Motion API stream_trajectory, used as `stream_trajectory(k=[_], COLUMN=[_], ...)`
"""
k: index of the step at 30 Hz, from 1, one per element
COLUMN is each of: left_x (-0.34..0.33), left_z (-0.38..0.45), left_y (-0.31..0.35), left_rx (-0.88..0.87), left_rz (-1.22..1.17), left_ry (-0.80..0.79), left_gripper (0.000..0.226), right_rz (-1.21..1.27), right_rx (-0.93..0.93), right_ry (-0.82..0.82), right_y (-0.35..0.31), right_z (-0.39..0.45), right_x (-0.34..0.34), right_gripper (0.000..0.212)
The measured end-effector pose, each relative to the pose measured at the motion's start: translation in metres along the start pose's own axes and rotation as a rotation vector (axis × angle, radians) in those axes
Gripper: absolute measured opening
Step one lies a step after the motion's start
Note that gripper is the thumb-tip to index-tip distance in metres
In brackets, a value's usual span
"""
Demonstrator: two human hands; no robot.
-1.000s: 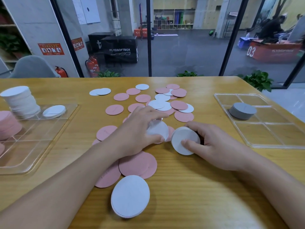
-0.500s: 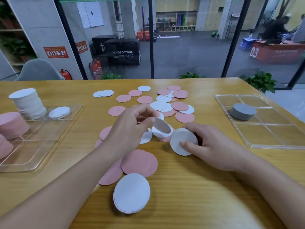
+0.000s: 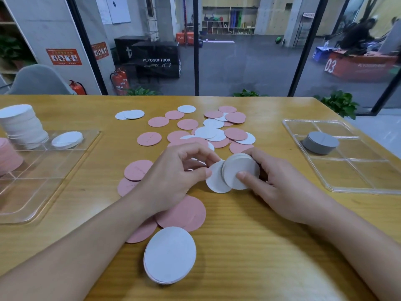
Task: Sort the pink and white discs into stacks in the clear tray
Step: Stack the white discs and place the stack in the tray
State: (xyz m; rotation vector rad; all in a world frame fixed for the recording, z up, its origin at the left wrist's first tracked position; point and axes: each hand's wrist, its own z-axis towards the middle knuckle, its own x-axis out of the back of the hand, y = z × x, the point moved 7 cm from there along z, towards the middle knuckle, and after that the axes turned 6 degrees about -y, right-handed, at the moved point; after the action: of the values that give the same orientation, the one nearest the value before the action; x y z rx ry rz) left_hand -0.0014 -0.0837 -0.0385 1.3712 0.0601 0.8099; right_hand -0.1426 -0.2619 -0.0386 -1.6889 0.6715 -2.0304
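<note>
White disc now against held stack

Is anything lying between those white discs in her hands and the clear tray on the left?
Loose pink discs lie flat on the table between the held white discs and the left tray; nothing tall blocks a lifted carry.

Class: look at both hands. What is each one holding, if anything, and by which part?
The left hand pinches a single white disc at its left edge. The right hand grips a small stack of white discs, thumb on its front face.
</note>
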Motion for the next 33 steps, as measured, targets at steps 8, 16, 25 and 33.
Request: stream_trajectory(k=[8, 16, 25, 33], left_x=[-0.009, 0.01, -0.012, -0.011], left_z=[0.001, 0.019, 0.024, 0.022], left_y=[0.005, -0.016, -0.022, -0.018], left_rx=[-0.042, 0.016, 0.183, 0.209], left_rz=[-0.158, 0.547, 0.896, 0.846], left_ry=[-0.03, 0.026, -0.135, -0.207], left_gripper=[0.034, 0.027, 0.041, 0.049], right_rz=[-0.016, -0.001, 0.015, 0.002], right_rx=[0.077, 0.069, 0.079, 0.07], right_ry=[-0.06, -0.083, -0.106, -0.108], right_y=[-0.013, -0.013, -0.011, -0.011], right_z=[-0.001, -0.001, 0.0, 0.0], right_x=[-0.01, -0.012, -0.015, -0.014], right_gripper=[0.015, 0.008, 0.01, 0.008])
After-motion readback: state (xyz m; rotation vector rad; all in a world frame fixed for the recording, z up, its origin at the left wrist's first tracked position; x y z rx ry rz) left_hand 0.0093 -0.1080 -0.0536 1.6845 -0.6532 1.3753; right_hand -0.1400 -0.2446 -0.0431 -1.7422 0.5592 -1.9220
